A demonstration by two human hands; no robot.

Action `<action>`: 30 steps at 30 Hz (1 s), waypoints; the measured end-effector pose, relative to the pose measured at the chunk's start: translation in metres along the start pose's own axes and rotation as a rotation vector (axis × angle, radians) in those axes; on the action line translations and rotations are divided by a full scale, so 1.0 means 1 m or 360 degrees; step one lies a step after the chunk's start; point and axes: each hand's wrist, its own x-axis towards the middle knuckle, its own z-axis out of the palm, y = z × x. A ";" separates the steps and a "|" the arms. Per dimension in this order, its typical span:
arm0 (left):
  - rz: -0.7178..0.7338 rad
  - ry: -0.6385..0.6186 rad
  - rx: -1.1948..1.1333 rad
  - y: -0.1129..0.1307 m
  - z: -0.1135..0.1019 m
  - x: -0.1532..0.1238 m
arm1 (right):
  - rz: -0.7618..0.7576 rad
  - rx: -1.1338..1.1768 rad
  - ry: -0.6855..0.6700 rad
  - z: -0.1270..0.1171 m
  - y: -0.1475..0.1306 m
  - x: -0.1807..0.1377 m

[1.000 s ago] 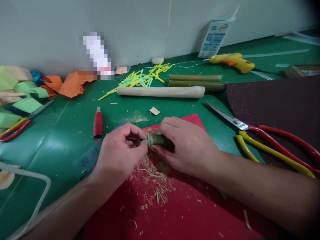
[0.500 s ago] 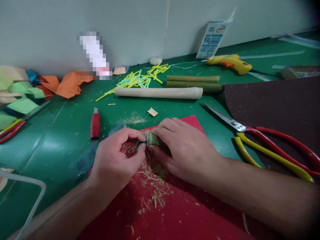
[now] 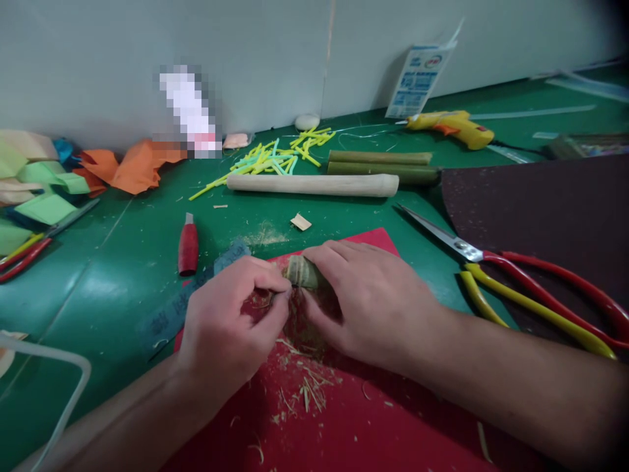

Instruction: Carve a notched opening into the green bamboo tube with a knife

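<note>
The left fingers are pinched together at the near-left end of the short green bamboo piece. What they pinch is too small to tell. The right fingers are closed around this piece and press it on the far edge of the red mat. Compared with half a second before, the left fingertips are a little lower and nearer, under the cut end. The right hand is almost at the same place. The left hand is curled, with the knuckles up, and both forearms come in from the near side. Shavings lie just near of the hands. A red-handled knife lies to the left on the green table, and scissors lie to the right.
</note>
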 end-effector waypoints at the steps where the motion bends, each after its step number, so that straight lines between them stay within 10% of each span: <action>1: 0.0017 0.0012 0.0000 0.001 0.000 0.000 | 0.0001 0.0004 -0.0007 0.000 0.000 -0.001; 30: 0.0147 0.0032 0.0017 0.008 -0.002 -0.006 | 0.0047 0.0037 0.0074 -0.003 -0.002 -0.004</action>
